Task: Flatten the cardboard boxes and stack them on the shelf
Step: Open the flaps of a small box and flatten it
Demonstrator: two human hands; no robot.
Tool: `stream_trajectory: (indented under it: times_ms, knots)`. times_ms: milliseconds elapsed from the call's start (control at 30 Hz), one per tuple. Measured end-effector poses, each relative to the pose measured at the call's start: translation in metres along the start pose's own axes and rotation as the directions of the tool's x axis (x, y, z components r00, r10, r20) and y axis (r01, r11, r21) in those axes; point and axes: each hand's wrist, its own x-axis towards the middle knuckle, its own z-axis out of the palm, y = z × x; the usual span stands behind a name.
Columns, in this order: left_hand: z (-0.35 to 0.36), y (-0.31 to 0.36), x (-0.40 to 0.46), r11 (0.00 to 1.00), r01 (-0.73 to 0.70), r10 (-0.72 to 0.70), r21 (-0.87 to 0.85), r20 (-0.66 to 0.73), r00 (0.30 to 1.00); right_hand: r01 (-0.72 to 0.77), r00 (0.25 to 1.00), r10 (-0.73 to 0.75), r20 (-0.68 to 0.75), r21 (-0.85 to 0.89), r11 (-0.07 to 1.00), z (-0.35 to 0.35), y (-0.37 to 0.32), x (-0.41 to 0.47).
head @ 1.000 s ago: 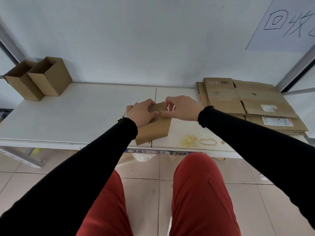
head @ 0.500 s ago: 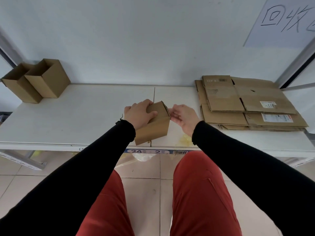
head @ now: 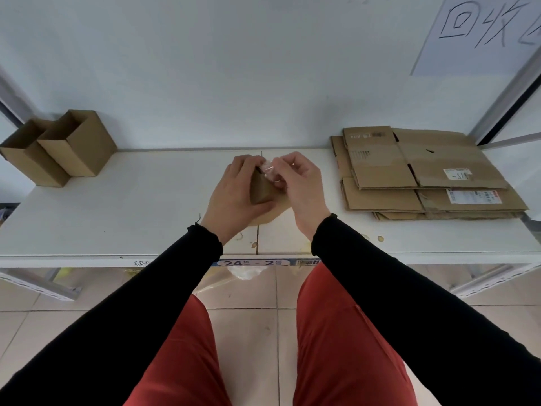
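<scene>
A small brown cardboard box [head: 262, 190] stands on the white shelf [head: 146, 200] at its middle. My left hand [head: 235, 197] grips the box from the left side. My right hand [head: 298, 186] pinches a crumpled strip of clear tape [head: 269, 170] at the box's top far edge. Both hands hide most of the box. A stack of flattened cardboard boxes [head: 424, 174] lies at the right end of the shelf. Two open upright boxes [head: 61, 148] stand at the far left.
A white wall rises right behind the shelf, with a paper sign [head: 483, 27] at the upper right. Metal uprights flank the shelf. Bits of tape residue [head: 380, 238] dot the front edge. Below are my red-trousered knees and a tiled floor.
The box has moved away from the front edge toward the shelf's middle. My right hand has closed in on the box top and now pinches clear tape there.
</scene>
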Motion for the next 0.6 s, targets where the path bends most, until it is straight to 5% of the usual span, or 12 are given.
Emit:
stream_trajectory:
  times_ms: [167,600]
  knots:
    - [0.008,-0.005,-0.026,0.995,0.084,-0.089,-0.048,-0.096,0.991,-0.069,0.998,0.067,-0.017,-0.116,0.991,0.008,0.01,-0.004]
    - [0.022,-0.02,-0.048,0.964,0.143,-0.18,-0.224,-0.155,0.971,-0.264,0.961,0.273,-0.032,0.167,0.95,0.025,0.021,-0.012]
